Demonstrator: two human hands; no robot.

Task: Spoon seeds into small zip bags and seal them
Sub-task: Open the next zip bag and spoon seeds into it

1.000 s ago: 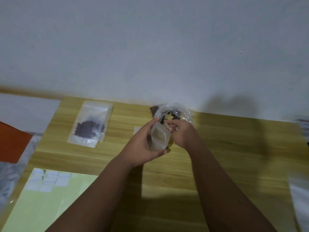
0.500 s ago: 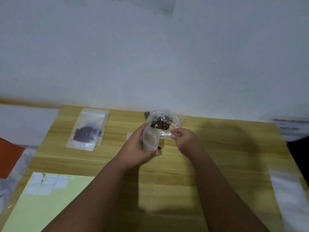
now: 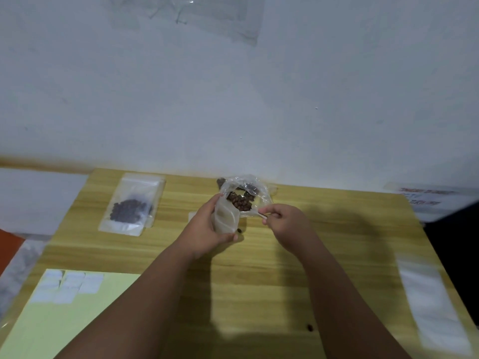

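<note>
My left hand (image 3: 207, 230) grips a small clear zip bag (image 3: 225, 216) upright, its mouth facing up. My right hand (image 3: 285, 224) pinches the thin metal handle of a spoon (image 3: 260, 215) just right of that bag. The spoon's bowl is hidden in a crumpled clear plastic bag of brown seeds (image 3: 241, 198) lying behind my hands near the wall. One loose seed (image 3: 239, 230) lies on the wooden table (image 3: 259, 281) beside the small bag. A filled zip bag of dark seeds (image 3: 131, 204) lies flat at the back left.
A pale green sheet (image 3: 77, 320) with small white labels (image 3: 67, 285) covers the front left corner. A clear plastic strip (image 3: 430, 301) lies along the table's right edge. Another stray seed (image 3: 309, 327) sits near the front. The white wall stands right behind the table.
My right hand has drawn away to the right from the small bag, leaving a gap between the hands. The view has tilted up slightly, showing more wall.
</note>
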